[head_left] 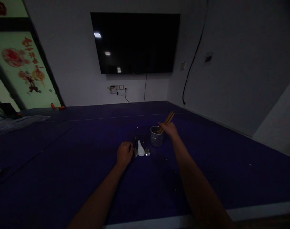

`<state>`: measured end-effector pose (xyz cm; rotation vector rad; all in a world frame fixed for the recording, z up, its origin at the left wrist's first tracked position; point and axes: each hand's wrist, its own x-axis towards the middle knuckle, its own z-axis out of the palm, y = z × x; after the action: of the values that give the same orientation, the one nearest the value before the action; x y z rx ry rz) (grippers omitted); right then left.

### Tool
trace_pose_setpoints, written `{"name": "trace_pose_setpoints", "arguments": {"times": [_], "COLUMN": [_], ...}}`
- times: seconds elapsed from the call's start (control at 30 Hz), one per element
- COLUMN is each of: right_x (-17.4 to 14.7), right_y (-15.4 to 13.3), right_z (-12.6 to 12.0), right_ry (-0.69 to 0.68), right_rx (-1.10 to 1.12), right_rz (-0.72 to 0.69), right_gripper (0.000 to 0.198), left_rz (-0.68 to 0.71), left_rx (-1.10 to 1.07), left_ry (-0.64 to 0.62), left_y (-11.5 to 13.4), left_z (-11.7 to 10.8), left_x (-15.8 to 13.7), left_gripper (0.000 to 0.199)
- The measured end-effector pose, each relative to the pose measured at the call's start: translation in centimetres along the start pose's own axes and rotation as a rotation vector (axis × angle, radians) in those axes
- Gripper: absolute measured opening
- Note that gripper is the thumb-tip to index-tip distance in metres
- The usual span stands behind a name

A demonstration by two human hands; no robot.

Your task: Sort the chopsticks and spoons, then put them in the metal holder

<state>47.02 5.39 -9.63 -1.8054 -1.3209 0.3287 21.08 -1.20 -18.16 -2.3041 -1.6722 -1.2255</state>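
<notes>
Just right of the frame's centre, we see the right hand (170,129) gripping a bundle of wooden chopsticks (167,121), their lower ends angled into a small perforated metal holder (156,136) standing upright on the purple surface (63,165). What else sits inside the holder we cannot tell in this dim light. Left of it, the left hand (124,153) is curled around the handle of a metal spoon (135,150). A white ceramic spoon (141,149) and another metal spoon (147,150) lie just beside it. A dark television (135,43) hangs at upper centre.
</notes>
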Motion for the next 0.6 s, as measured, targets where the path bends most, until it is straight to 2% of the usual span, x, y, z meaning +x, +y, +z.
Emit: {"name": "trace_pose_setpoints", "arguments": {"times": [0.4,0.6], "right_x": [0.6,0.4], "right_y": [1.1,1.0], "right_z": [1.1,1.2], "right_ry": [-0.036,-0.063], "right_rx": [0.117,0.173], "right_rz": [0.07,0.09], "right_gripper": [0.051,0.048], "left_rz": [0.007,0.004], "left_rx": [-0.001,0.001], "left_ry": [-0.033,-0.032], "left_y": [0.1,0.1], "left_z": [-0.1,-0.1], "left_x": [0.1,0.1], "left_gripper": [0.019,0.021]}}
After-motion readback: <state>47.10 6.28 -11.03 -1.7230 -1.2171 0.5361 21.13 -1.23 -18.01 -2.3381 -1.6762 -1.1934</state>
